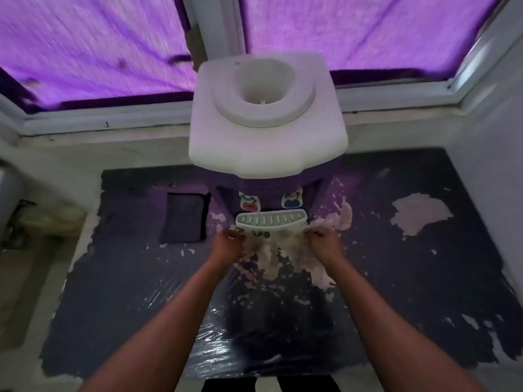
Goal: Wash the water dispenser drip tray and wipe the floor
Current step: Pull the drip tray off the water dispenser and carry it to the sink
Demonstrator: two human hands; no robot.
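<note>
A purple water dispenser point(267, 114) with a white top and no bottle stands against the window. Its white slotted drip tray point(271, 220) sits at the front, below the red and blue taps. My left hand point(229, 242) is just below the tray's left end and my right hand point(322, 239) just below its right end. Both hands have curled fingers; neither visibly grips the tray. The grey painted floor point(135, 278) in front of the dispenser is worn, peeling and shiny wet near my arms.
A dark folded cloth point(185, 217) lies on the floor left of the dispenser. Purple curtains point(93, 46) cover the windows behind. A wall rises at the right, and a pale object with cables point(11, 199) sits at the far left.
</note>
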